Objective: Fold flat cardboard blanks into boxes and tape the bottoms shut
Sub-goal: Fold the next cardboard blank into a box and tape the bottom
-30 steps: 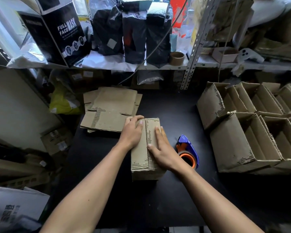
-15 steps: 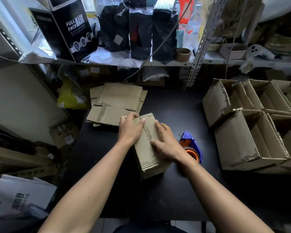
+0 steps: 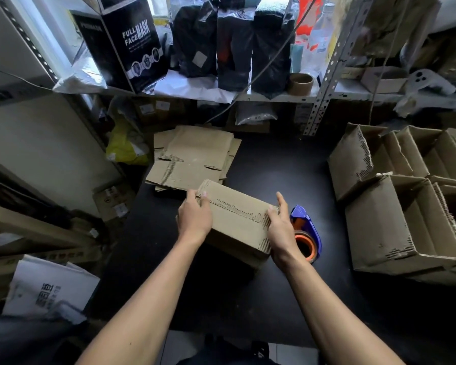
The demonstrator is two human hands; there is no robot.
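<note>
A folded-up cardboard box [image 3: 234,219] lies bottom-up on the black table [image 3: 274,299], its flap seam running left to right across the top. My left hand [image 3: 195,217] grips its left end, fingers curled over the flap edge. My right hand [image 3: 281,227] holds the right end, thumb and fingers around the corner. A blue tape dispenser [image 3: 307,233] with an orange roll lies just right of my right hand, partly hidden by it. A stack of flat cardboard blanks [image 3: 195,156] lies behind the box.
Several open assembled boxes [image 3: 395,206] crowd the table's right side. A metal shelf [image 3: 248,97] with black bags, a mask carton [image 3: 127,40] and a tape core [image 3: 300,84] hangs over the back. Cardboard and papers [image 3: 48,283] pile up on the left.
The box has been turned from lengthwise to crosswise on the table. My hands moved from pressing the top flaps to holding its two ends.
</note>
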